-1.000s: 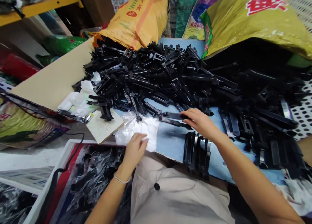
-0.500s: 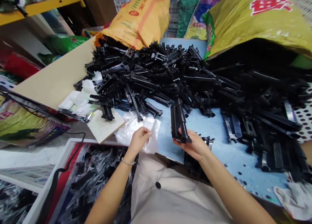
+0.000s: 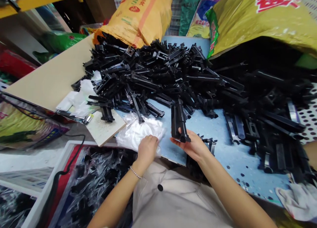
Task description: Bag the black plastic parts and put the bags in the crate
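My right hand (image 3: 194,145) grips a pair of long black plastic parts (image 3: 179,120) by their lower end, held tilted above the blue tabletop. At the near edge of the table, my left hand (image 3: 148,150) is closed at the edge of a stack of clear plastic bags (image 3: 135,130); its fingertips are partly hidden. A small pale board (image 3: 106,132) lies left of the bags, with a black part (image 3: 107,114) resting on it. Behind both hands spreads a large heap of similar black parts (image 3: 148,76).
Yellow-orange sack (image 3: 146,16) and yellow sack (image 3: 255,23) lie open at the back, by the heap. Below left stands a white-rimmed crate (image 3: 61,155) of bagged black parts, a black cable over its rim. A whitish glove or cloth (image 3: 298,200) lies at lower right.
My left hand has shifted right and turned palm-down at the bags, whose top sheet now lies more bunched. The black parts in my right hand have moved slightly left and up.
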Demonstrator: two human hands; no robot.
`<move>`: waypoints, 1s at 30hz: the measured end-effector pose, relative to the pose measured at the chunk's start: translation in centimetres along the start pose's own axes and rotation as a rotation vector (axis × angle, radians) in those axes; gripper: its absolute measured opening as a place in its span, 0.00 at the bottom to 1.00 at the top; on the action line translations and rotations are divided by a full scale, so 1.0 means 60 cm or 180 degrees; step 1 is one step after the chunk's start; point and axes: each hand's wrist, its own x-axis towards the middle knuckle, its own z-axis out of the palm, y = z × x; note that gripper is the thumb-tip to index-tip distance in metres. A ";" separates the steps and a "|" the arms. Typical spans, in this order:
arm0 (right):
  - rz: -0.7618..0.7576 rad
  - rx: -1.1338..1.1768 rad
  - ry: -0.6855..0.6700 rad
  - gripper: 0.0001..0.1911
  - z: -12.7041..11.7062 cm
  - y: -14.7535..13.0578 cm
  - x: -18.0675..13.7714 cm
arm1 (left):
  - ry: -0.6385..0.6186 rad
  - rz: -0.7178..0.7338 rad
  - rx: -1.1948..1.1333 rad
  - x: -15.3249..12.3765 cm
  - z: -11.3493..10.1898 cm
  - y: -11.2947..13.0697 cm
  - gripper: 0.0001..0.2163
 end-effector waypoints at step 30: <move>-0.0025 0.0241 0.0130 0.15 0.045 0.048 0.027 | 0.0168 0.0224 -0.0844 0.004 -0.036 -0.009 0.11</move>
